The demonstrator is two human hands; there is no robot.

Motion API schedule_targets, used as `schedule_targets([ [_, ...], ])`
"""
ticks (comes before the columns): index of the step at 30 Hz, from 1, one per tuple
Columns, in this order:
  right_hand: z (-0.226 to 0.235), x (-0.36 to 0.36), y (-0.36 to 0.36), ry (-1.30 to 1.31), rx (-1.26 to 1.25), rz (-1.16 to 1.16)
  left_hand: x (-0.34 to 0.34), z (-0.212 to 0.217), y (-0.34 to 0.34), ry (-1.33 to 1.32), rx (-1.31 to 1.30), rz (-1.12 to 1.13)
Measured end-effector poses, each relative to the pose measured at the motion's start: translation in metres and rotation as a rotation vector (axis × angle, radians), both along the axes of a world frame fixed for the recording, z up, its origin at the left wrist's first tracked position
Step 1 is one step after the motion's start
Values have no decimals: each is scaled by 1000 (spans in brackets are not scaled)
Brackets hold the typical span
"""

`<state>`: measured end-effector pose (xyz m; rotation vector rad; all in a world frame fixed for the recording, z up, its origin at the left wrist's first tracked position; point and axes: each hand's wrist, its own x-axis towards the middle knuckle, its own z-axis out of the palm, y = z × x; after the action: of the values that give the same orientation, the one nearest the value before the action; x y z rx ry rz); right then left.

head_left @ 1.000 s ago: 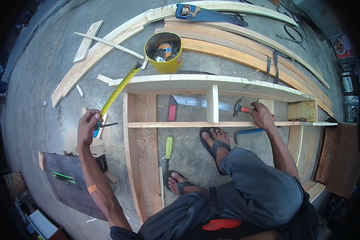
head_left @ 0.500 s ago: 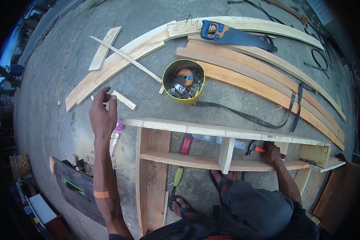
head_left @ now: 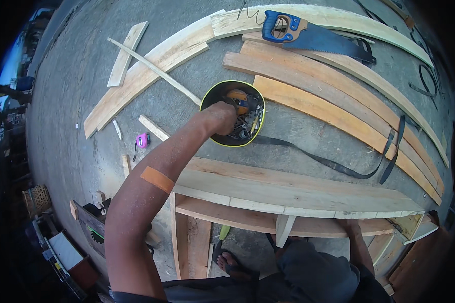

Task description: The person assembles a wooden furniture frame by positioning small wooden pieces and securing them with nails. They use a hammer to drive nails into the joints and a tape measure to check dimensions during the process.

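My left hand (head_left: 220, 117) reaches into a yellow-rimmed bucket (head_left: 206, 139) of mixed metal hardware. Its fingers are down among the contents and hidden. An orange disc (head_left: 240, 102) lies in the bucket beside the hand. At the right, my right hand (head_left: 351, 222) is behind the top board of a wooden frame (head_left: 288, 199), with little more than the wrist showing. Whatever it may hold is out of sight. The frame, of pale boards with cross pieces, stands between my body and the bucket.
Beyond the bucket, a blue-handled handsaw (head_left: 318, 40) rests on long planks (head_left: 308, 103). A black strap (head_left: 318, 159) trails right from the bucket. Left of my forearm lies a pink tape measure (head_left: 142, 141); a dark board with a saw blade (head_left: 93, 235) stands lower left.
My left hand has moved right from the open floor into the bucket. The frame's top board has tilted, hiding my right hand and the orange-handled hammer it held.
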<state>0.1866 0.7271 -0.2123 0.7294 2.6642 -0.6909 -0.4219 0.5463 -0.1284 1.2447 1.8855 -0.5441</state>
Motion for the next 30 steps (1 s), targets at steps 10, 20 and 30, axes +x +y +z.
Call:
schedule_targets([
  [10,18,-2,-5,-108,20,17,22,-30,-11,129,63,261],
  [20,20,-4,-2,-123,40,28,32,-15,3,113,-87,151],
  [30,30,-33,-4,-166,118,37,-4,85,-4,-159,65,252],
])
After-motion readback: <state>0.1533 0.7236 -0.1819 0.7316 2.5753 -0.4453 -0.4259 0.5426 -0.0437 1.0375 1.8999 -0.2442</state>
